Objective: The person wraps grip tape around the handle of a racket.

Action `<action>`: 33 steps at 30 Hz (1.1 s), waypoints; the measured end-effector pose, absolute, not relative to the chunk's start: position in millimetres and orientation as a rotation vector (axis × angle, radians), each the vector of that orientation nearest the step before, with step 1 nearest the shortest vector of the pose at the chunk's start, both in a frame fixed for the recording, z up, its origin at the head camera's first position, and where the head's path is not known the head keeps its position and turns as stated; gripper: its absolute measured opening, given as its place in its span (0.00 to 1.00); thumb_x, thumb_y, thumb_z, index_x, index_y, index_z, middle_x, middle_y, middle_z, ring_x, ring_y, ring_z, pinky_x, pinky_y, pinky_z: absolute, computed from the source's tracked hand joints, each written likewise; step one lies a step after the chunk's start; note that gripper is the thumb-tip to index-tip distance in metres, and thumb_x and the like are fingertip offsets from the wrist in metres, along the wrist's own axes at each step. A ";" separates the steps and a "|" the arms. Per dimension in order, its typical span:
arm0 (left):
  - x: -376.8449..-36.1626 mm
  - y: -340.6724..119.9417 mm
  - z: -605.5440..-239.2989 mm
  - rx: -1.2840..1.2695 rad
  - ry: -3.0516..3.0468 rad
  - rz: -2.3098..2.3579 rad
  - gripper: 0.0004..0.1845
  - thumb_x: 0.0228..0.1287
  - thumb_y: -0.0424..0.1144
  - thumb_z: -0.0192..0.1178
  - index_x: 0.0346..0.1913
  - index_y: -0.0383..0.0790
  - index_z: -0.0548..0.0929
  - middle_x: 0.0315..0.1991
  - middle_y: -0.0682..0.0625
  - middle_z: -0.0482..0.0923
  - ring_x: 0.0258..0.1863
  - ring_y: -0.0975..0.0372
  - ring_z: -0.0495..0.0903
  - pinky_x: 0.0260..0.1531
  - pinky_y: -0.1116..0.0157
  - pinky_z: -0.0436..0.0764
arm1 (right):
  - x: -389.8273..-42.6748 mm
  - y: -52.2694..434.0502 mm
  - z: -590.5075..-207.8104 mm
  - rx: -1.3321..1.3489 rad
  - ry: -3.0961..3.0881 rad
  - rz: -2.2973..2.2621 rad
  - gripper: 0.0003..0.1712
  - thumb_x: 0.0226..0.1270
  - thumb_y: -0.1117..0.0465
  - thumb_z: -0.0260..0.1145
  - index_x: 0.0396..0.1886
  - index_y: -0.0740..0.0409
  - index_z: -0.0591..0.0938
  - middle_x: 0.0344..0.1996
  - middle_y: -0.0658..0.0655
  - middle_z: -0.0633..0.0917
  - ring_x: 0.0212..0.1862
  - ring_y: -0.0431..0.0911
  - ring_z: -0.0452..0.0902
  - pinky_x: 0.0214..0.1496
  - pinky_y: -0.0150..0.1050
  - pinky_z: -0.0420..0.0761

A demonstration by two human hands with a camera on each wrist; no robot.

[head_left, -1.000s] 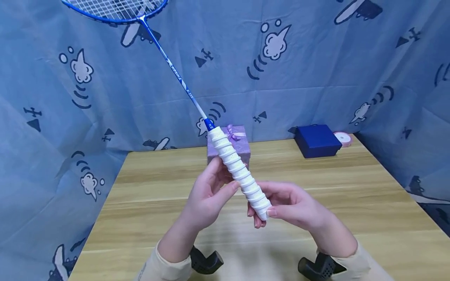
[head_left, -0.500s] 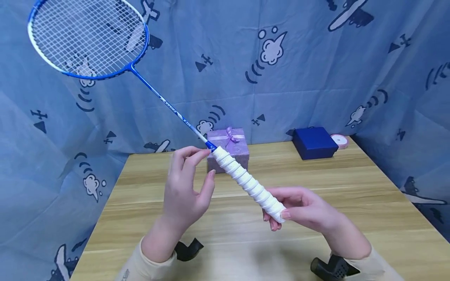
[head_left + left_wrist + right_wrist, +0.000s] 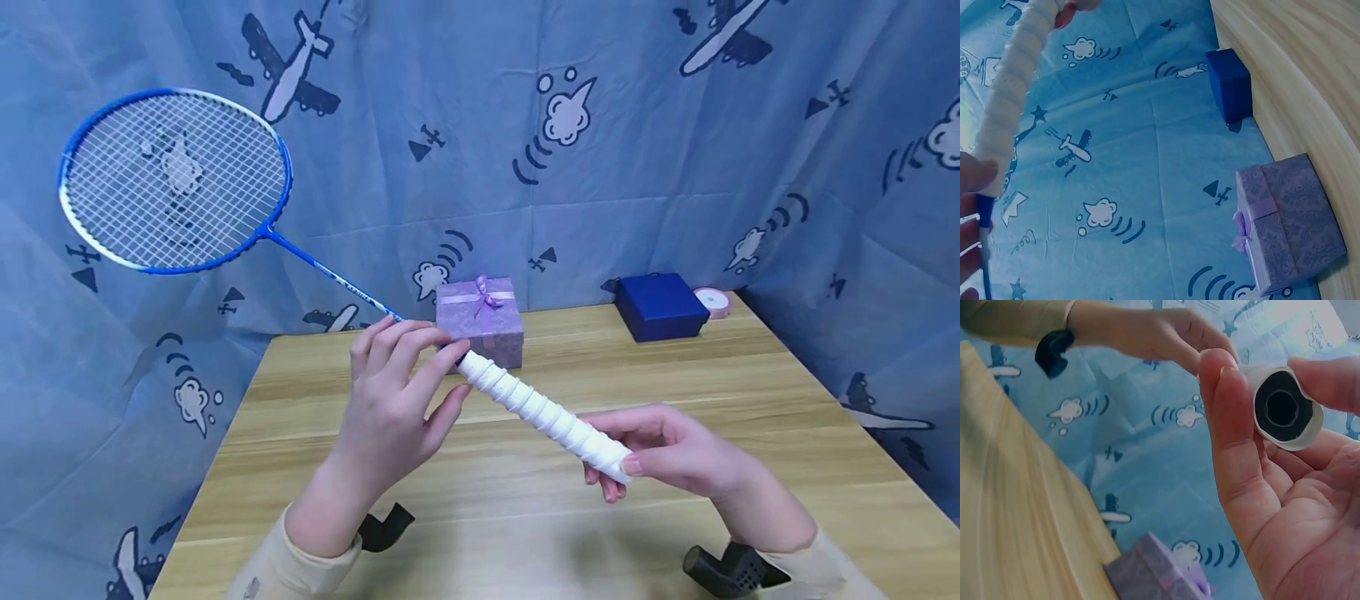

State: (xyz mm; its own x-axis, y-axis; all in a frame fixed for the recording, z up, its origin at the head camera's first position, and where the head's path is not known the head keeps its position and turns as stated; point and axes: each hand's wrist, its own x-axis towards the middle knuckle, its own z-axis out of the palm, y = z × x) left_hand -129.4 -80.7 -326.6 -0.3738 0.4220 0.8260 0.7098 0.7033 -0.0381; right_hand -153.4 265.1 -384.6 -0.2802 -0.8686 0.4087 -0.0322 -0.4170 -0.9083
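A blue and white badminton racket (image 3: pixel 273 233) is held up over the table, its strung head at the upper left and its handle slanting down to the right. White tape wraps the handle (image 3: pixel 543 412) in overlapping turns. My right hand (image 3: pixel 675 454) pinches the butt end between thumb and fingers. In the right wrist view the butt (image 3: pixel 1282 406) shows a black ring with a dark hole, edged by white wrap. My left hand (image 3: pixel 393 400) holds the racket where the wrap meets the shaft. Its fingers (image 3: pixel 972 172) lie at the wrap's edge and along the shaft in the left wrist view.
A purple gift box (image 3: pixel 498 333) with a ribbon bow stands at the back of the wooden table (image 3: pixel 517 525). Farther right are a dark blue box (image 3: pixel 663 308) and a pink-edged ribbon roll (image 3: pixel 712 302). A blue printed curtain (image 3: pixel 630 242) hangs behind and along both sides.
My left hand has gone from mid-handle up to the wrap's top edge. The racket has tilted lower, bringing its whole head into view, and my right hand has shifted slightly right with the butt.
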 end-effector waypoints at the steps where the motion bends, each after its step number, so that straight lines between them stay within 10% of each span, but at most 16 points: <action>1: -129.8 -81.1 -327.1 -0.870 -2.037 -0.401 0.22 0.59 0.41 0.74 0.56 0.39 0.86 0.54 0.43 0.82 0.60 0.46 0.75 0.70 0.42 0.64 | -154.3 267.4 -385.3 -1.355 1.170 -1.753 0.34 0.69 0.86 0.39 0.76 0.78 0.58 0.54 0.68 0.83 0.46 0.53 0.85 0.52 0.51 0.89; 7: -133.3 -84.3 -330.8 -0.933 -2.157 -0.334 0.17 0.63 0.44 0.74 0.52 0.41 0.88 0.46 0.48 0.84 0.52 0.52 0.80 0.67 0.46 0.71 | -159.7 283.1 -390.3 -1.345 1.207 -1.717 0.34 0.68 0.86 0.39 0.76 0.79 0.59 0.53 0.70 0.84 0.47 0.51 0.86 0.50 0.49 0.89; 16: -133.5 -86.8 -345.7 -1.069 -2.298 -0.331 0.10 0.61 0.45 0.76 0.42 0.47 0.89 0.35 0.57 0.80 0.36 0.61 0.79 0.34 0.63 0.74 | -170.9 298.4 -395.9 -1.299 1.258 -1.639 0.32 0.72 0.86 0.38 0.75 0.79 0.61 0.55 0.73 0.83 0.50 0.51 0.86 0.52 0.47 0.88; 33: -142.1 -75.5 -375.1 -1.086 -2.669 -0.463 0.13 0.68 0.48 0.70 0.51 0.48 0.89 0.39 0.58 0.81 0.30 0.69 0.74 0.30 0.70 0.78 | -169.9 316.2 -391.2 -1.046 1.647 -1.536 0.26 0.80 0.76 0.46 0.74 0.73 0.66 0.53 0.67 0.86 0.48 0.49 0.87 0.55 0.44 0.88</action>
